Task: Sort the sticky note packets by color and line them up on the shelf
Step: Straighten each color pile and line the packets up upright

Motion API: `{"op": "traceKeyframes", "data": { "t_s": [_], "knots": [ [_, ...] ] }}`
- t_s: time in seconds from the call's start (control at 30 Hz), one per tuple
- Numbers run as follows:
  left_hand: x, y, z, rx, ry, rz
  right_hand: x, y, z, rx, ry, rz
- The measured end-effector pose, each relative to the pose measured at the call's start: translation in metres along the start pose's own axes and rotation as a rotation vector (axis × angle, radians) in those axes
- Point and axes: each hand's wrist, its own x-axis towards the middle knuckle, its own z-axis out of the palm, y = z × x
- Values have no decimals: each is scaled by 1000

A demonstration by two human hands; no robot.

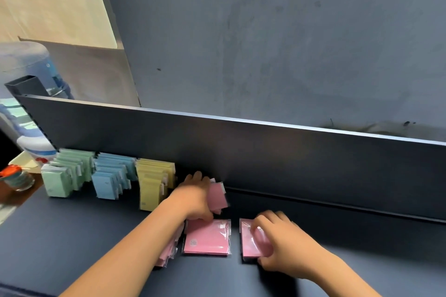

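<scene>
Three rows of sticky note packets stand against the shelf's back panel: green [63, 176], blue [109, 179] and yellow [150, 188]. Right of the yellow row, my left hand [196, 196] grips a few pink packets [218, 196] held upright. Another pink packet [207, 236] lies flat just below that hand, and more pink ones [169, 252] sit tilted under my left wrist. My right hand [277, 239] pinches a pink packet [251, 241] lying flat on the shelf, thumb at its near edge.
The dark shelf surface [84, 236] runs to a tall back panel [289, 152]. Off the left end stand a water dispenser bottle [26, 72] and a glass jar with an orange lid [17, 177]. A grey wall rises behind.
</scene>
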Motion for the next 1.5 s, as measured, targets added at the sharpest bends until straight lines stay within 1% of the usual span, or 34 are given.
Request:
{"op": "traceKeyframes", "data": {
  "t_s": [0.13, 0.27, 0.33, 0.5, 0.67, 0.83, 0.93, 1.07, 1.17, 1.27, 1.3, 1.33, 1.4, 1.47, 1.5],
  "knots": [
    [-1, 0, 4, -10, 25, 32, 1, 3, 1, -14, 3, -7],
    [2, 0, -4, 22, -116, 46, 2, 4, -1, -23, -8, -17],
    [2, 1, -9, 59, -124, 64, 2, 4, -1, -37, 12, -15],
    [2, 5, -13, 146, -75, 117, 4, 1, 3, -17, 64, 6],
    [1, 2, -12, 206, 11, 146, 6, -1, 8, -5, 117, 22],
    [-1, 1, -12, 155, 56, 151, 6, 1, 7, -6, 117, 19],
    [-2, -1, -14, 93, 113, 173, 5, 4, 6, -7, 121, 8],
    [-5, 4, -12, 123, 202, 221, 2, 9, 3, 0, 136, 17],
    [-8, 10, -9, 94, 185, 234, -1, 12, 3, 10, 137, 30],
    [-20, 12, -11, -56, 189, 219, -3, 16, 1, 13, 130, 40],
    [-26, 13, -11, -65, 193, 240, -4, 17, 0, 12, 128, 43],
    [-34, 14, -10, -41, 183, 272, -4, 18, 0, 11, 131, 46],
    [-48, 18, -2, 82, 110, 330, -5, 19, 1, 20, 148, 54],
    [-57, 18, 12, 164, 1, 336, -5, 19, 5, 39, 148, 50],
    [-59, 16, 17, 154, -25, 334, -4, 18, 6, 44, 146, 46]
  ]
}}
